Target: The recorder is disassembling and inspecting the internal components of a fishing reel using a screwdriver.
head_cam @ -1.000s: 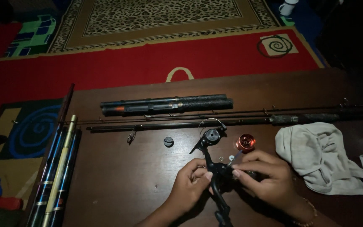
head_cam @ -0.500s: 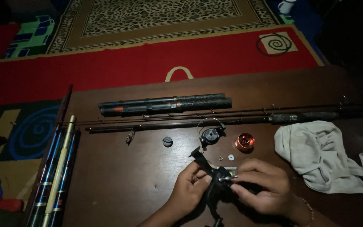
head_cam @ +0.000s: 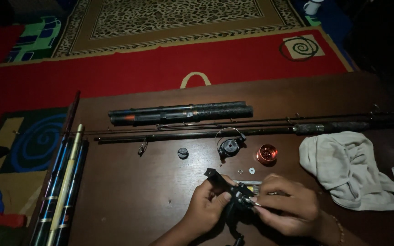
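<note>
Both of my hands hold a black fishing reel body (head_cam: pixel 233 200) low over the dark wooden table (head_cam: pixel 128 200). My left hand (head_cam: pixel 208 205) grips its left side, by the jutting black handle arm. My right hand (head_cam: pixel 288 207) pinches its right side, where a thin metal shaft sticks out. Just beyond the hands lie a black rotor with a wire bail (head_cam: pixel 230 145), an orange-red spool (head_cam: pixel 266 153), a small black cap (head_cam: pixel 183 153) and two tiny washers (head_cam: pixel 246 171).
Thin rod sections (head_cam: pixel 233 132) and a dark rod tube (head_cam: pixel 178 113) lie across the far part of the table. A crumpled pale cloth (head_cam: pixel 349 168) sits at the right. Blue and gold rods (head_cam: pixel 64 182) lie along the left edge. Red patterned carpet (head_cam: pixel 160 68) surrounds the table.
The reel body was lifted off the parts on the table and drawn nearer to me. The rotor with the bail now lies separately, and my hands have shifted slightly right and lower.
</note>
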